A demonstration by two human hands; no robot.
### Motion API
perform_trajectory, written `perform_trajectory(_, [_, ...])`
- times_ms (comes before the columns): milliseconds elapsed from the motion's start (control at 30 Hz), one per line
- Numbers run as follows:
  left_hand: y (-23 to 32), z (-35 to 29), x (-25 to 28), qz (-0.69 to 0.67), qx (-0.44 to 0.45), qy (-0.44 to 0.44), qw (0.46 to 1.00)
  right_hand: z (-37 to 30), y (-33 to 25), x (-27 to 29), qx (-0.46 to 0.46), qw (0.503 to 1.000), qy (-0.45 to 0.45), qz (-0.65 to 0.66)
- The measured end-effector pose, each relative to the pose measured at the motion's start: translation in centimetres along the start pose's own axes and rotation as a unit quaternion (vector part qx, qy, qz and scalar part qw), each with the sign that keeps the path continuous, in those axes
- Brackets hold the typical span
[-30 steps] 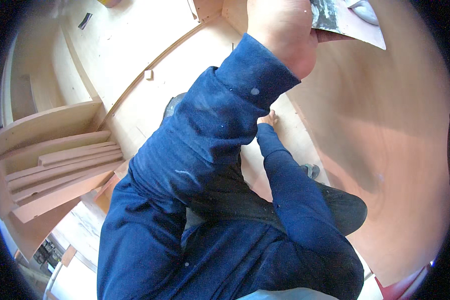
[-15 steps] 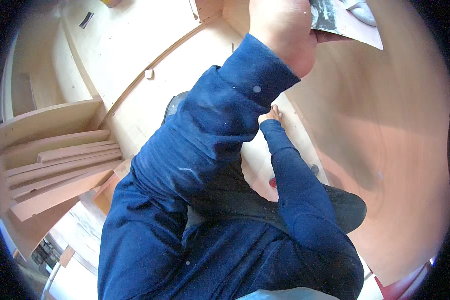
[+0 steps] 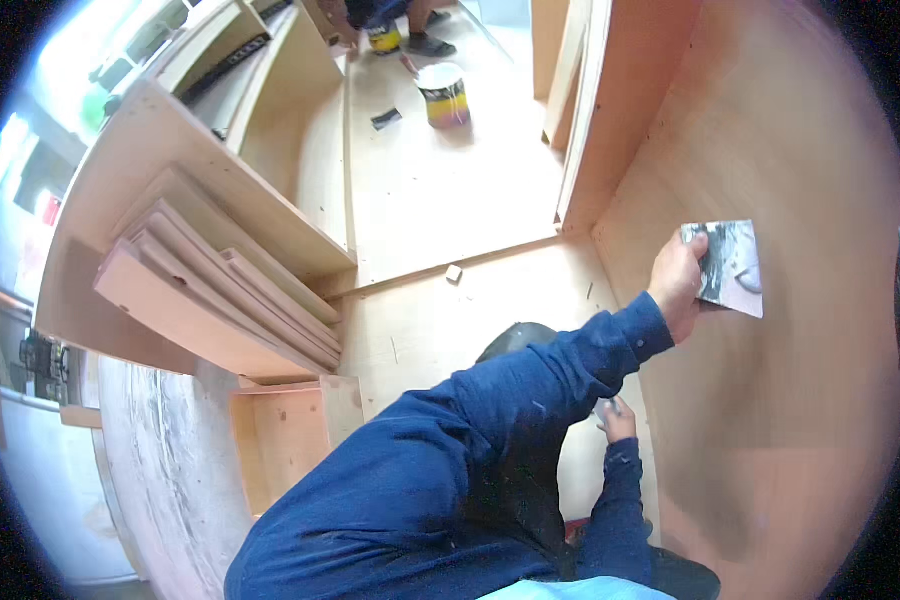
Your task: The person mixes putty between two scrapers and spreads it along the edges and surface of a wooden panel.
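Note:
My left hand (image 3: 676, 282) grips a flat square board (image 3: 725, 265), with the thumb over its near left edge. Dark smears cover part of the board, and a lump of pale grey paste (image 3: 748, 280) lies toward its right side. The board is held close to a large upright wooden panel (image 3: 800, 390). Lower down, my right hand (image 3: 619, 419) is near the foot of that panel, its fingers curled round something small and greyish. What that is cannot be made out. Both forearms are in dark blue sleeves.
A small pale block (image 3: 454, 273) lies on the wooden floor. Several stacked boards (image 3: 220, 290) stand in a compartment at left, above an open wooden box (image 3: 280, 440). Farther off are a yellow and dark bucket (image 3: 444, 98) and another person's foot (image 3: 432, 46).
My view has swung upward and left, bringing the bucket and another person's legs into sight. The left hand and its board now appear fully, lower in view. The right hand now shows something greyish.

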State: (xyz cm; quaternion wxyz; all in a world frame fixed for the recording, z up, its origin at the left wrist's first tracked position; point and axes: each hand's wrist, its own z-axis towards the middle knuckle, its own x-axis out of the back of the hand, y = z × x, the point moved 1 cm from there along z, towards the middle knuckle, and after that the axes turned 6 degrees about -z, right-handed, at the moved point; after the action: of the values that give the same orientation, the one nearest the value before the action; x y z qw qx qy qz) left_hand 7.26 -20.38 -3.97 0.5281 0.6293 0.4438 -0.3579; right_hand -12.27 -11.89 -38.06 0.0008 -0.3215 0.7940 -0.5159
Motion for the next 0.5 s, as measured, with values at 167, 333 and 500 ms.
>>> perform_trajectory(167, [0.6,-0.6,-0.5,-0.006,-0.008,0.003,1.000,-1.2,-6.3,2.1,0.082,0.956,0.086,0.270])
perform_trajectory(333, [0.0,-0.1,-0.2,-0.028,-0.009,-0.007,1.000,-4.2,-14.5,5.5,0.206,0.860,0.079,0.460])
perform_trajectory(500, [0.0,0.8,0.4,-0.019,0.009,-0.015,1.000,-5.6,-18.2,8.9,0.227,0.813,0.179,0.505])
